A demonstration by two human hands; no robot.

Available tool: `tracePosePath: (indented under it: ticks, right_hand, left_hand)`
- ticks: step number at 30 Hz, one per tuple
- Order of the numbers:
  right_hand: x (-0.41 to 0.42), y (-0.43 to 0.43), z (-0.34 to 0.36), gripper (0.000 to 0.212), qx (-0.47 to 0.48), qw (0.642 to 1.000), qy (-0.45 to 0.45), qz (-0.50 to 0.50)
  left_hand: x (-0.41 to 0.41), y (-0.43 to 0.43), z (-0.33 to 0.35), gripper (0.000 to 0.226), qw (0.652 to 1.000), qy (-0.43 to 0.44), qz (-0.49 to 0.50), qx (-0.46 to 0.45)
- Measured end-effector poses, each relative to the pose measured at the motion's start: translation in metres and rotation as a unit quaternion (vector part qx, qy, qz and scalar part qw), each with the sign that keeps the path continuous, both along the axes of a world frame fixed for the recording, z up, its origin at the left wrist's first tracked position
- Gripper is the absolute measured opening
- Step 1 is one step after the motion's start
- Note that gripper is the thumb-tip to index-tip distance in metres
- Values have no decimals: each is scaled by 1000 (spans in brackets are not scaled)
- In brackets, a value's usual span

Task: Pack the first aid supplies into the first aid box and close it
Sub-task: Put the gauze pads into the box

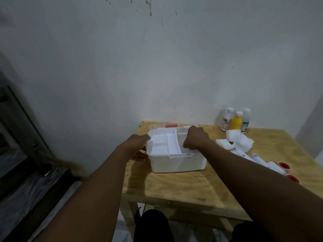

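The white first aid box [176, 161] stands open near the left edge of the wooden table [174, 186], and inside its top sits a white tray with dividers [167, 145]. The left hand [138, 145] is at the left side of the box, its thumb on the rim and its fingers curled against the outside wall, so it grips the box. The right hand [195, 137] lies over the right part of the tray with the fingers bent down and closed on the tray edge; how firmly it holds I cannot tell. Behind the box, at the far edge of the table, a red and clear piece [170, 125] shows partly; what it is I cannot tell. To the right of the box lie white gauze pads [236, 140], and nearer to the camera from these some tubes [253, 157] and two red tape rolls [288, 172]. Further behind the gauze, against the wall, stand three bottles [236, 121]: one white, one yellow, one dark green.
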State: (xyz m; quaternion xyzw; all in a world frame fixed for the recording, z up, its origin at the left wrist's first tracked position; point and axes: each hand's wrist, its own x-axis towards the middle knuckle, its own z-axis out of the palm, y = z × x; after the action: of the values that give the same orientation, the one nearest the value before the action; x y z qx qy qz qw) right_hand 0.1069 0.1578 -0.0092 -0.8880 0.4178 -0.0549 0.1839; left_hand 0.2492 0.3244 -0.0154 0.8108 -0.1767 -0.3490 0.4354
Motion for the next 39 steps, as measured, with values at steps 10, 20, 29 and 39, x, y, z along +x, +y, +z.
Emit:
tracePosePath:
  ticks: [10,20,29,39]
  right_hand:
    - [7,-5,-6,38,-15,1000,27,-3]
    - [10,-6,1,29,39,997,66,-14]
    - [19,-6,8,37,304,944,-17,-125]
    - [32,-9,-4,109,480,855,-134,-145]
  left_hand:
    - [1,0,0,37,1000,9,0,-9]
    - [0,0,-1,37,1000,18,1,-12]
    - [0,0,0,34,1000,21,5,-16]
    - [0,1,0,33,999,30,5,-30]
